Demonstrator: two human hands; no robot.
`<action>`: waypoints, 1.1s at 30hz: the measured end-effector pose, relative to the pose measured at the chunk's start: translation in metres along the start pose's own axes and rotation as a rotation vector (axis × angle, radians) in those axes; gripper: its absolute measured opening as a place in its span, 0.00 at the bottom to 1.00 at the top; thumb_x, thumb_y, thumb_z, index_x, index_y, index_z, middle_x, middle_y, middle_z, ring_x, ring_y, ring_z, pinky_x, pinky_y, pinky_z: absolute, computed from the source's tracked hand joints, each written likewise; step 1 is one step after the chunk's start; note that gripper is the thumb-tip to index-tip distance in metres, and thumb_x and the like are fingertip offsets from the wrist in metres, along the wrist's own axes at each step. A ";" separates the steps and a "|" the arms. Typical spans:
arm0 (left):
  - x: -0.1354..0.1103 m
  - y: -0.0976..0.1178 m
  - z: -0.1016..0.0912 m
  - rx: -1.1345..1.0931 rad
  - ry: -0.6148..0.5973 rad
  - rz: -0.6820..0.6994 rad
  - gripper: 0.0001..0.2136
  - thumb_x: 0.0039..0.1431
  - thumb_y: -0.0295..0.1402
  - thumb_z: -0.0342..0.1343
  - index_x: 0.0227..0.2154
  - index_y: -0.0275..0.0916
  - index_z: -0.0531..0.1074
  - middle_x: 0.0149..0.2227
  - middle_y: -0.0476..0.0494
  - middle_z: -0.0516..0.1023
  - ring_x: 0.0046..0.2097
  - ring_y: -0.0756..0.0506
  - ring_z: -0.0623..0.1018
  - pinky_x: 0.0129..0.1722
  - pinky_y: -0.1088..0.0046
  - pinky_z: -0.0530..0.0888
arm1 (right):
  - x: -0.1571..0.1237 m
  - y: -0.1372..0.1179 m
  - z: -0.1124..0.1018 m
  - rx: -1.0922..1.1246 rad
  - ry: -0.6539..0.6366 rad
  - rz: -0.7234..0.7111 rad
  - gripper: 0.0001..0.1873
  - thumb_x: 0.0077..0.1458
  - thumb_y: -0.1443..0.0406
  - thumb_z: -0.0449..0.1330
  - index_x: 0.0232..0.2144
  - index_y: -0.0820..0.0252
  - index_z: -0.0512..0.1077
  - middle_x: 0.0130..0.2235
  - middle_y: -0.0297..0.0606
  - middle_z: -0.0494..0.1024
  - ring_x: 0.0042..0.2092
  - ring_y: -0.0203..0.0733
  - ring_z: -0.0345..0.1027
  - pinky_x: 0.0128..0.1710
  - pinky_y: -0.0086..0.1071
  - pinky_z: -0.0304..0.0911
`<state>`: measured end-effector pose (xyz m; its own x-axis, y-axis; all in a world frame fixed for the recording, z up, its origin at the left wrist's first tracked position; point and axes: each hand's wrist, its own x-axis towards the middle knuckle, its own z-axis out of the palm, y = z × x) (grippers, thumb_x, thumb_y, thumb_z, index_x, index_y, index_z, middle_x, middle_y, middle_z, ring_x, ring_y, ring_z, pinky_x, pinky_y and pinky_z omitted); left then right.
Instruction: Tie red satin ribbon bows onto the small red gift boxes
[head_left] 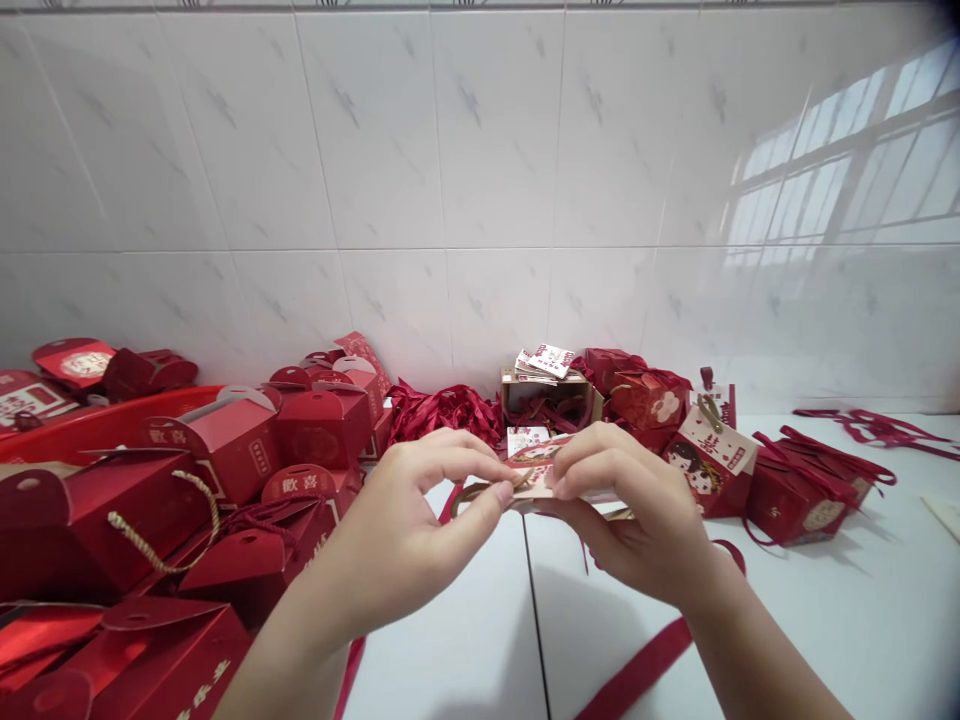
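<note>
My left hand [420, 515] pinches a gold ribbon [471, 494] between thumb and fingers. The ribbon runs at the left end of a red and white printed gift box [536, 478]. My right hand [634, 495] is closed round the right side of this box, with the thumb below and fingers over the top. Both hands hold it above the white table, and the fingers hide much of it. A wide red ribbon [645, 665] lies on the tabletop below my right wrist.
Several red gift boxes [247, 450] crowd the left, some in an orange-red tub [161, 408]. A red ribbon heap [442, 412] and an open box with cards [551, 362] stand near the tiled wall. Tied boxes [802, 490] and loose ribbon [874, 425] lie right.
</note>
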<state>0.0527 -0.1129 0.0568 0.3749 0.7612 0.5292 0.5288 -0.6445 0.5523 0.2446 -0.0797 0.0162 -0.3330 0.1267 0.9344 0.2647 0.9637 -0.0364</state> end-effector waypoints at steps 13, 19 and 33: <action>0.001 -0.008 0.009 0.147 0.131 0.393 0.07 0.56 0.27 0.56 0.37 0.41 0.76 0.37 0.44 0.79 0.40 0.47 0.77 0.40 0.71 0.76 | -0.002 0.001 -0.003 0.065 0.056 0.082 0.11 0.52 0.75 0.59 0.33 0.55 0.65 0.44 0.41 0.73 0.42 0.41 0.71 0.36 0.36 0.71; 0.006 -0.012 0.012 0.240 0.219 0.583 0.09 0.57 0.23 0.54 0.36 0.42 0.76 0.36 0.45 0.80 0.39 0.47 0.77 0.41 0.70 0.75 | -0.001 -0.002 -0.003 0.197 0.054 0.131 0.11 0.52 0.75 0.59 0.32 0.55 0.64 0.39 0.38 0.77 0.41 0.41 0.73 0.37 0.37 0.72; 0.002 -0.012 0.006 0.129 0.090 0.408 0.18 0.58 0.26 0.55 0.51 0.43 0.67 0.41 0.46 0.77 0.40 0.50 0.77 0.42 0.74 0.76 | -0.002 -0.008 -0.002 0.230 0.096 0.129 0.13 0.49 0.79 0.59 0.30 0.57 0.65 0.31 0.34 0.75 0.35 0.37 0.71 0.34 0.33 0.69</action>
